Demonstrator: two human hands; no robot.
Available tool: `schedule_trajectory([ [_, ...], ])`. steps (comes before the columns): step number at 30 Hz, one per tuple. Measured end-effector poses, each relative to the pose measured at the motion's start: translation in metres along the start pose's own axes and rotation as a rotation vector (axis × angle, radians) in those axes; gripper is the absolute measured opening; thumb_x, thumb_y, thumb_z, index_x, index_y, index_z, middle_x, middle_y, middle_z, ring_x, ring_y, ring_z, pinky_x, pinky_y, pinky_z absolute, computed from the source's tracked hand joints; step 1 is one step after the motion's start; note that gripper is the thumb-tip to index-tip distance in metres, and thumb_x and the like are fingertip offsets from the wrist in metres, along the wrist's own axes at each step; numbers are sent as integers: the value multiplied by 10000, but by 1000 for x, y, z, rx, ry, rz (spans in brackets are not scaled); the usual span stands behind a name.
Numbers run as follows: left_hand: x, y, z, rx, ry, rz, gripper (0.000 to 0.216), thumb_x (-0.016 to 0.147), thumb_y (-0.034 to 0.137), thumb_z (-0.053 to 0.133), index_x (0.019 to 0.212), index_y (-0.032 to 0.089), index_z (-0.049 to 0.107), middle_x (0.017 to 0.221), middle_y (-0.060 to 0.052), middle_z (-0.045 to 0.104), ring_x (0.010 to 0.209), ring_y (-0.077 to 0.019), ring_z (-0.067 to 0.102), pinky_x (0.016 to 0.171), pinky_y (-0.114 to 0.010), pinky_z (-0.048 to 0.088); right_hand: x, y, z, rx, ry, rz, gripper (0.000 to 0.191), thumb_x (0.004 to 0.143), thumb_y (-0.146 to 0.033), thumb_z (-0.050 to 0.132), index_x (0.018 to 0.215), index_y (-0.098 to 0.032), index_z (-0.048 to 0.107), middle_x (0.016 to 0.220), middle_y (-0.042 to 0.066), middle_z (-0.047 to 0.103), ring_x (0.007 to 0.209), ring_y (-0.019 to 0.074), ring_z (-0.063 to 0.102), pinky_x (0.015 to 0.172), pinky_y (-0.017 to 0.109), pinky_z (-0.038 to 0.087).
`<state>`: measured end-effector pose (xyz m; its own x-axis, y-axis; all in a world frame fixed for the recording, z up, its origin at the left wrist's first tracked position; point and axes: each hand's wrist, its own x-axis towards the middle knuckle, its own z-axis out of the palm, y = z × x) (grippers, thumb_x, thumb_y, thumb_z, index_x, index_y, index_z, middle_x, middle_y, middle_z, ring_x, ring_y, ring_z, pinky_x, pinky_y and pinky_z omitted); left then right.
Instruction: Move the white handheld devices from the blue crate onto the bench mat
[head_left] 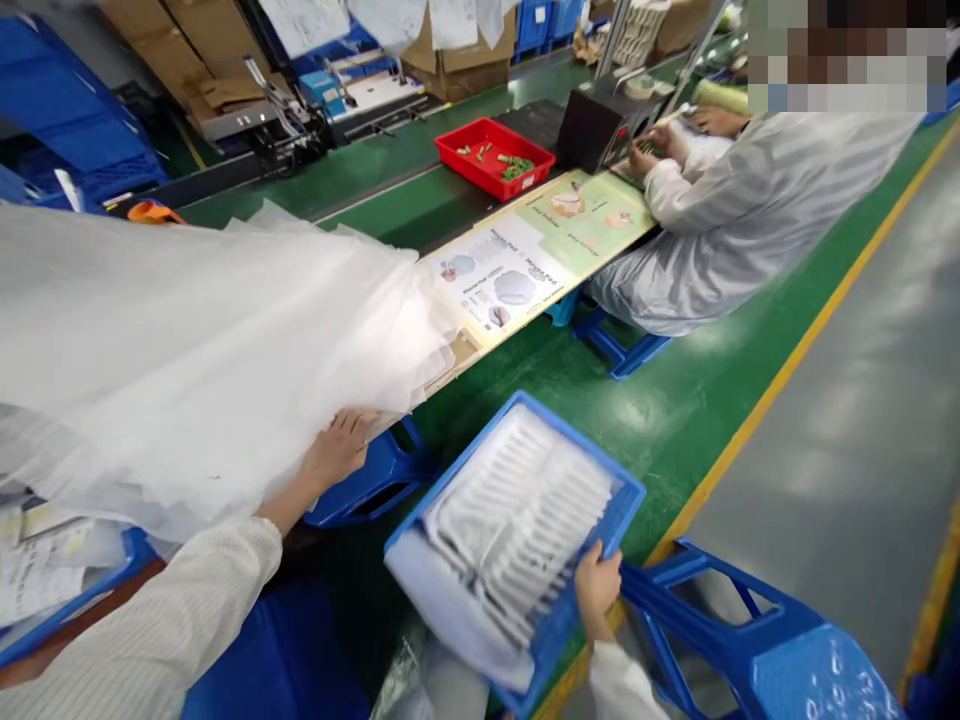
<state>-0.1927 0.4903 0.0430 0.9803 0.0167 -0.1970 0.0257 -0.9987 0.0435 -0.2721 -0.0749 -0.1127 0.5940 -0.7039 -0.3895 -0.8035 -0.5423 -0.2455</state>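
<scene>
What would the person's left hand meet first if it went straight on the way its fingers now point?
Probably the printed board: the left hand points up and right beneath the white sheet, with the board's near edge in that line. Depth is unclear, though.

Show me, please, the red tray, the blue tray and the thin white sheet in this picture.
Red tray [465, 165], head view, on its rim near the left corner.
Blue tray [626, 505], head view, on its side wall.
Thin white sheet [187, 350], head view, on the middle of its visible part.
</scene>
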Motion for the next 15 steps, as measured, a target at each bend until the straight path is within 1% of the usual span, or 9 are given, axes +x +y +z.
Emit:
schedule_trajectory([
  [1,1,1,1,-2,2,-1,601,890,169,588,1480,261,515,1398,-173,626,1398,-397,556,1046,-565,601,16,-30,-2,51,40,18,676,1083,-577,372,1462,-61,591,1226,354,755,1174,492,768,1012,581,594],
  [3,2,2,3,-4,10,-2,613,894,163,591,1499,233,514,1412,-189,613,1415,-412,532,1063,-580,587,52,-87,-5,153,64,24,599,1091,-468,450,1471,-19,560,1319,387,709,1268,466,728,1093,577,551],
  [5,3,3,5,-10,5,13,598,916,155,570,1508,216,515,1422,-198,602,1421,-415,518,1046,-573,586,87,-135,-8,256,62,-1,559,1095,-409,478,1473,-1,534,1387,405,663,1343,435,684,1174,577,488],
  [7,4,3,5,-18,-7,39,573,934,146,547,1504,206,525,1416,-199,599,1412,-412,515,1016,-553,591,114,-169,-9,302,24,-25,540,1111,-409,466,1456,2,529,1417,415,633,1379,412,660,1219,575,442],
  [8,4,3,3,-23,-7,44,570,934,141,545,1500,202,529,1412,-199,599,1408,-411,513,1008,-546,590,122,-178,-7,305,-4,-40,543,1113,-428,481,1444,-1,530,1420,414,629,1386,404,654,1231,567,431],
  [10,3,5,1,-31,11,40,586,923,131,564,1504,195,528,1416,-199,594,1412,-411,503,1029,-546,576,121,-183,8,324,-63,-104,574,1072,-453,599,1439,-18,524,1421,383,642,1376,384,658,1241,532,431],
  [12,3,6,0,-34,38,33,617,906,123,592,1515,191,518,1432,-200,583,1420,-412,494,1061,-555,557,95,-171,33,428,-117,-186,674,967,-376,756,1480,-36,482,1438,326,657,1343,350,676,1226,480,466],
  [13,3,7,1,-34,46,37,629,901,119,600,1520,188,513,1437,-202,579,1421,-412,493,1066,-555,553,76,-162,48,494,-113,-208,705,930,-303,776,1502,-36,462,1453,305,655,1334,336,681,1218,464,483],
  [15,3,6,4,-39,50,65,637,904,113,601,1530,180,502,1446,-206,571,1423,-411,495,1062,-548,553,35,-144,75,579,-23,-193,654,921,-156,683,1520,-14,462,1493,303,630,1382,333,660,1241,470,472],
])
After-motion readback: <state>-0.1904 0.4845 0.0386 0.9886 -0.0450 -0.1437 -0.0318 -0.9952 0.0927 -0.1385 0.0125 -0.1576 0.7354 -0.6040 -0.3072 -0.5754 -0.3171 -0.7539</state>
